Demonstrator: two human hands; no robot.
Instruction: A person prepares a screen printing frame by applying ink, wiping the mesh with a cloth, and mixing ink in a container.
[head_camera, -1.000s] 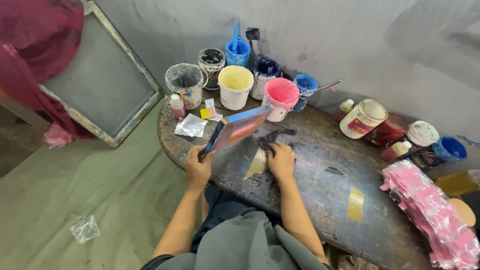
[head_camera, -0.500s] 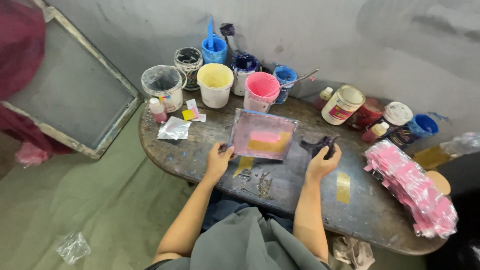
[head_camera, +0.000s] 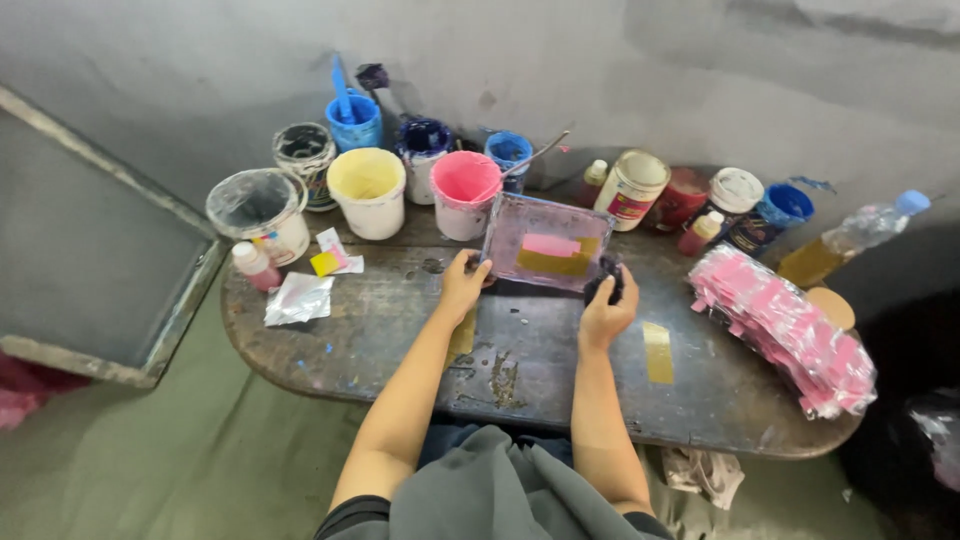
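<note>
**Hands at a small printing frame**

The left hand (head_camera: 462, 285) grips the near-left edge of the rectangular, purple-stained frame (head_camera: 547, 241). The right hand (head_camera: 604, 312), at its near-right corner, is closed on a dark lumpy wad (head_camera: 604, 280). The frame lies on the scuffed oval table (head_camera: 380, 330); a glossy pink tub (head_camera: 464, 193) stands just behind it and a bundle of pink packets (head_camera: 785, 330) lies to its right.

Pack of pink sachets (head_camera: 785, 330) in clear wrap lies at table's right end, long and lumpy. Round tin (head_camera: 630, 187) w/ white, red and yellow label stands behind the frame, cream lid on top. Dark jar (head_camera: 742, 232) w/ blue lid has a dark label, text too small to tell. Small bottle (head_camera: 253, 267) at left wears a pink label. Crumpled clear foil packet (head_camera: 298, 298) lies just beside it, near yellow and pink slips (head_camera: 332, 257).
</note>
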